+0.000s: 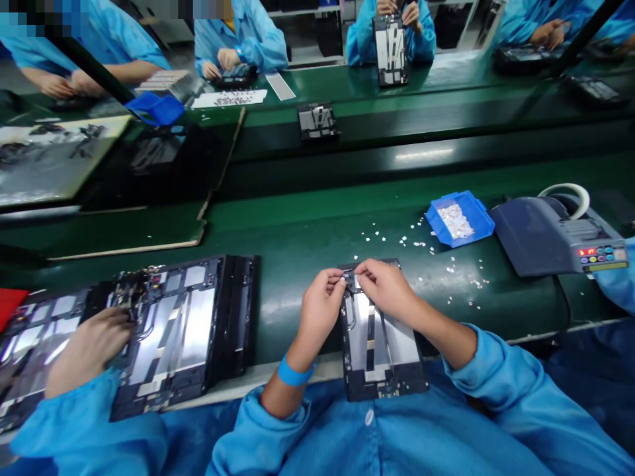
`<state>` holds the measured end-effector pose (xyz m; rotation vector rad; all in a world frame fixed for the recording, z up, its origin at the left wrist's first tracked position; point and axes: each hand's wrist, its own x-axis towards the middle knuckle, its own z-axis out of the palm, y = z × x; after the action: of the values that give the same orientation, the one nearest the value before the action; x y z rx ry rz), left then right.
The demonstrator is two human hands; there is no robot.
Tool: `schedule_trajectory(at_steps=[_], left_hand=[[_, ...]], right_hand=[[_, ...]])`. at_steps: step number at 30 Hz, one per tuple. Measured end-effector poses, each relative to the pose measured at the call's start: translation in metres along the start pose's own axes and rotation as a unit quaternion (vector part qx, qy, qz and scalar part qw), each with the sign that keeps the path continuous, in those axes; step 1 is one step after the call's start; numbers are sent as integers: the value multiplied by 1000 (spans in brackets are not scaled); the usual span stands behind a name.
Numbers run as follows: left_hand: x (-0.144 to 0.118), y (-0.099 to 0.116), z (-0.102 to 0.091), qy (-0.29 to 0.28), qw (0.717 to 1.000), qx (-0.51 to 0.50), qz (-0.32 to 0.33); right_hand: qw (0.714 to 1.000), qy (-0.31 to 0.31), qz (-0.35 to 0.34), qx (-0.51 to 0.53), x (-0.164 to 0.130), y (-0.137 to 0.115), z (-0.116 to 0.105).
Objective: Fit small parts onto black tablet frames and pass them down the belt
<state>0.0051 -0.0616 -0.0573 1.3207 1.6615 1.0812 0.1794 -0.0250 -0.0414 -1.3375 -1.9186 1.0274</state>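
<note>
An opened tablet [381, 337] with silver inner plates, dark strips and a black frame lies in front of me, its near end over the table edge against my body. My left hand [325, 301], a blue band on its wrist, is closed in a pinch at the tablet's top left corner. A tiny whitish spot shows at its fingertips; I cannot tell if it is a held piece. My right hand [384, 284] lies over the top edge, thumb and fingers drawn together just right of the left fingertips. Whatever it pinches, if anything, is hidden.
A blue bin [473, 215] holds small white pieces; more white bits [419, 244] lie scattered nearby. Right stands a grey machine [536, 235]. At left, a co-worker's hand [94, 340] touches stacked opened tablets [198, 330]. Across the conveyor [426, 155], several people work.
</note>
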Motion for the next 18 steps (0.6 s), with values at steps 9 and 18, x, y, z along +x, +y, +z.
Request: schedule_trajectory(at_steps=[9, 18], left_hand=[[-8, 6, 1, -28, 993, -89, -72], [-9, 6, 6, -17, 998, -53, -34]], right_hand=[[975, 15, -120, -185, -10, 5, 17], [975, 18, -130, -182, -10, 11, 13]])
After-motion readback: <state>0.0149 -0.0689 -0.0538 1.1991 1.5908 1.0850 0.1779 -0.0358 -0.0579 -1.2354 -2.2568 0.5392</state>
